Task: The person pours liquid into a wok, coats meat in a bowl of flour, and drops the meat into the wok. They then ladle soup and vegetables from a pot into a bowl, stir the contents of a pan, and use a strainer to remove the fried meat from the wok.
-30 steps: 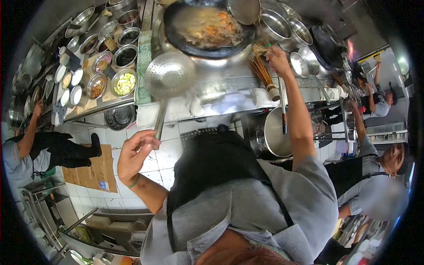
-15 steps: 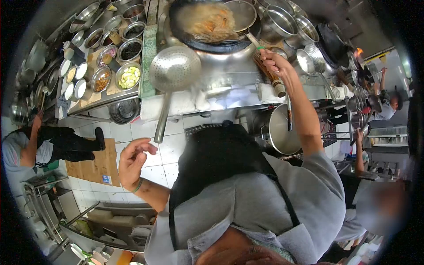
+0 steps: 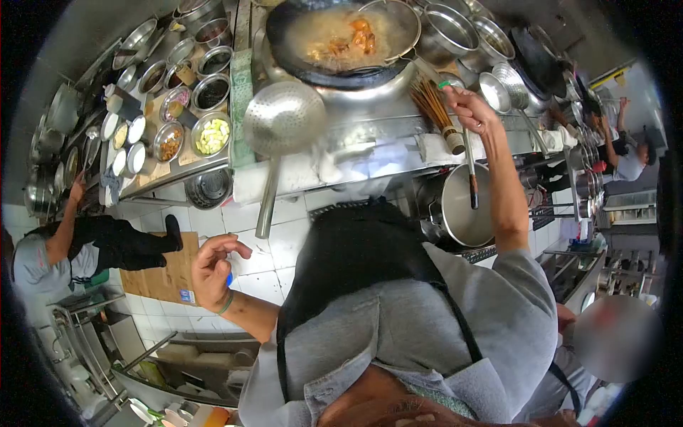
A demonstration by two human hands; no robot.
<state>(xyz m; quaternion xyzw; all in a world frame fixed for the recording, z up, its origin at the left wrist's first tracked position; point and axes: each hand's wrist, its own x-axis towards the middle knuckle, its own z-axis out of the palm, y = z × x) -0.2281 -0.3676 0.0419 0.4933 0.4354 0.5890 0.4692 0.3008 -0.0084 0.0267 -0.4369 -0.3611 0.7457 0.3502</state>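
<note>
My right hand (image 3: 468, 107) is closed round the green-banded handle of a round strainer (image 3: 404, 32), whose mesh is over the right part of the wok (image 3: 284, 50). Orange-brown food (image 3: 363, 35) lies in the steaming, bubbling liquid. My left hand (image 3: 213, 270) hangs over the floor, fingers curled but apart, holding nothing. Near it is the handle of a large perforated ladle (image 3: 284, 117), which rests at the counter edge, apart from my hand. A bamboo brush (image 3: 435, 114) and a dark-tipped utensil (image 3: 472, 171) are just below my right hand.
Bowls of ingredients, one with pale green pieces (image 3: 212, 135), stand at the left. A large pot (image 3: 466, 206) is below the counter on the right. A co-worker (image 3: 92, 245) is at the far left; other people are at the right. Cardboard (image 3: 163, 274) lies on the floor.
The strainer has moved over the wok's liquid, and orange-brown food now shows more clearly beside it. My right hand has shifted slightly right. My left hand remains raised in a similar pose.
</note>
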